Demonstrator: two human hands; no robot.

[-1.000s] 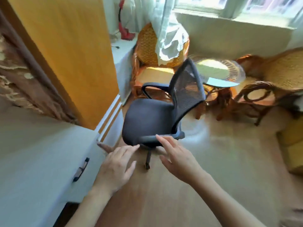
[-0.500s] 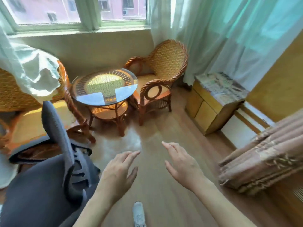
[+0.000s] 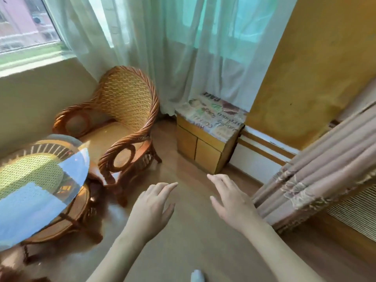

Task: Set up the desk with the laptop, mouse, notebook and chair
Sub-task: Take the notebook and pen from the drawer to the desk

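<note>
My left hand [image 3: 151,208] and my right hand [image 3: 232,202] hover side by side over the wooden floor, palms down, fingers apart, holding nothing. Neither touches anything. The desk, the black office chair, the laptop, the mouse and the notebook are all out of view.
A wicker armchair [image 3: 124,110] stands ahead on the left beside a round glass-topped wicker table [image 3: 42,192]. A small wooden cabinet [image 3: 205,145] sits under the sheer curtains [image 3: 183,49]. A folded brown curtain [image 3: 317,171] hangs at right against the yellow wall. A white shoe tip [image 3: 197,276] shows at the bottom.
My view has swung right, away from the desk and the black office chair, which have left the frame. Both hands stay empty and spread in front of me.
</note>
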